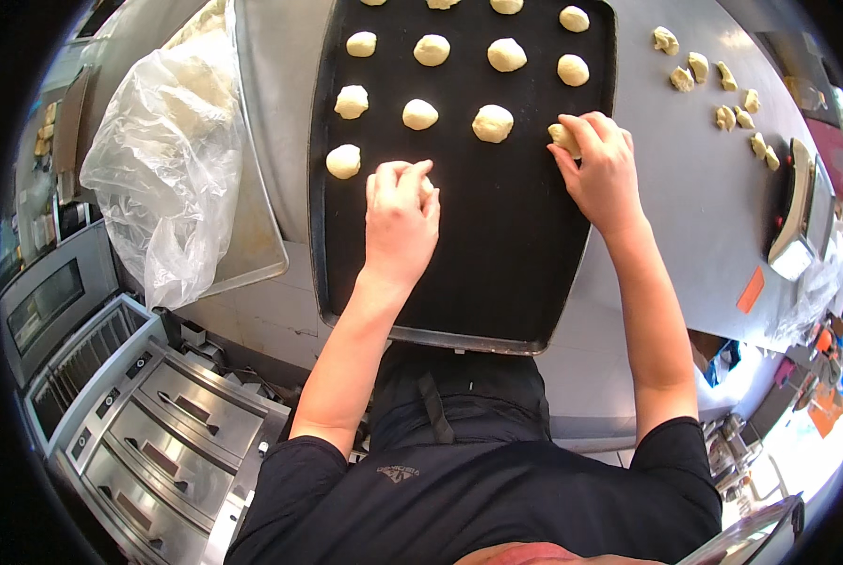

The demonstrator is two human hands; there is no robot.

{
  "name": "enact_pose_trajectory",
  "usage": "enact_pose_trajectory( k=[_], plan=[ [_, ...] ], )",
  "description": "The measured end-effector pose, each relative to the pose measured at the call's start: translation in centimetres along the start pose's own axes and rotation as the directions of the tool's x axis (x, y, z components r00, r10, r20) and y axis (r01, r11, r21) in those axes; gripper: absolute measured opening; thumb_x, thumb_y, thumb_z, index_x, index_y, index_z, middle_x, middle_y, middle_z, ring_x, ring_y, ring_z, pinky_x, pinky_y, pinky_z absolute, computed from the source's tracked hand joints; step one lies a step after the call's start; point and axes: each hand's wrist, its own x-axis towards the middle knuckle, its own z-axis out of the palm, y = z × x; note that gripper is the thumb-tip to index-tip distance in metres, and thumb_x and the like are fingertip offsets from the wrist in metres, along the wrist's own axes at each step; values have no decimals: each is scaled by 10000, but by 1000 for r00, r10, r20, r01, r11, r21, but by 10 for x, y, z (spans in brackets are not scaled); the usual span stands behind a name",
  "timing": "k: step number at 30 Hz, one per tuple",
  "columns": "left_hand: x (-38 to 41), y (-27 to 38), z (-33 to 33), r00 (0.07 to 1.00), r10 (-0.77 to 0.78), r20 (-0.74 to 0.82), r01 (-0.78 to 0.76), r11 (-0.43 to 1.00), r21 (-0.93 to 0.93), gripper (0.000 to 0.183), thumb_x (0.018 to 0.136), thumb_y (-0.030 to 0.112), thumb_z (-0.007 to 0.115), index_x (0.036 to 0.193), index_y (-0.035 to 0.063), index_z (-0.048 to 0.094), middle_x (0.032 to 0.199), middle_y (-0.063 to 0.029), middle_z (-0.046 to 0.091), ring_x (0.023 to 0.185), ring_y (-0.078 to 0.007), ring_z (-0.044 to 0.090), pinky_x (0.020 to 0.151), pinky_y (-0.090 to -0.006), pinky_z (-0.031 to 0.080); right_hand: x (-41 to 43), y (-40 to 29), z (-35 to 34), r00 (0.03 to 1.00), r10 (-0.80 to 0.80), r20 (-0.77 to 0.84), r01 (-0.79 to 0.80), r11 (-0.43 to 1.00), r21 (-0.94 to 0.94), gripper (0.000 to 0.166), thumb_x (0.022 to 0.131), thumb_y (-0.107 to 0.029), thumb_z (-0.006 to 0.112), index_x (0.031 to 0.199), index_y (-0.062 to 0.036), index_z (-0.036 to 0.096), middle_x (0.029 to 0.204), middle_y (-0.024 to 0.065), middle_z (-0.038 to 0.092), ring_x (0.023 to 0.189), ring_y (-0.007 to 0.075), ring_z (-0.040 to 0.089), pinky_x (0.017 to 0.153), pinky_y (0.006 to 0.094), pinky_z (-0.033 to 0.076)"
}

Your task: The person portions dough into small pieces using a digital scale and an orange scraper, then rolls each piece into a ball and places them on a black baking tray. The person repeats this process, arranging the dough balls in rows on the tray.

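Note:
Rows of pale, round dough balls lie on a black baking tray (492,282). Near the tray's right rim, my right hand (600,169) has its thumb and fingers around a dough piece (564,140). My left hand (401,212) is over the middle left of the tray, its fingers closed around another dough piece (427,188), mostly hidden by them. Left of that hand sits a dough ball (343,162); a larger dough ball (492,123) lies between the two hands, farther up the tray.
At the left, a clear plastic bag (174,141) covers dough on a metal tray (255,261). Small dough scraps (698,67) and a scale (797,212) are on the steel table (682,212) at the right. A steel deck oven (174,431) stands at the lower left.

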Motion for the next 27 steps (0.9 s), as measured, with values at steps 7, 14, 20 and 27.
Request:
enact_pose_trajectory(
  k=[7, 14, 20, 27],
  plan=[
    [15, -13, 7, 974, 221, -44, -221, 975, 14, 535, 919, -32, 843, 1435, 22, 715, 1347, -181, 726, 1282, -380, 674, 1129, -470, 554, -4, 5, 14, 998, 24, -56, -35, 975, -221, 567, 983, -390, 875, 1464, -112, 762, 1264, 37, 679, 1286, 274, 610, 1219, 521, 391],
    [8, -4, -19, 949, 306, -76, -291, 943, 162, 642, 967, 88, 834, 1586, 48, 669, 1618, -202, 624, 1424, -399, 612, 1214, -492, 465, -18, -22, 3, 990, 72, -119, -98, 970, -224, 748, 1007, -373, 845, 1655, -99, 591, 1583, 145, 576, 1440, 341, 555, 1309, 584, 350],
    [28, -76, -45, 980, 200, -1, -184, 903, 388, 457, 1007, 5, 720, 1463, 51, 720, 1502, -196, 652, 1394, -417, 620, 1200, -496, 507, -20, -119, 23, 993, -67, -102, 93, 955, 281, 516, 907, -162, 870, 1383, -15, 736, 1361, 161, 703, 1244, 349, 686, 1053, 476, 533],
    [24, -74, -57, 994, 101, -31, -93, 977, 190, 372, 1025, 51, 758, 1396, 46, 768, 1306, -176, 690, 1233, -402, 679, 1105, -485, 553, 3, -171, 97, 981, 89, -175, -1, 895, 447, 274, 881, -94, 850, 1121, -38, 728, 1090, 131, 670, 1037, 353, 660, 925, 476, 558]
  ],
)
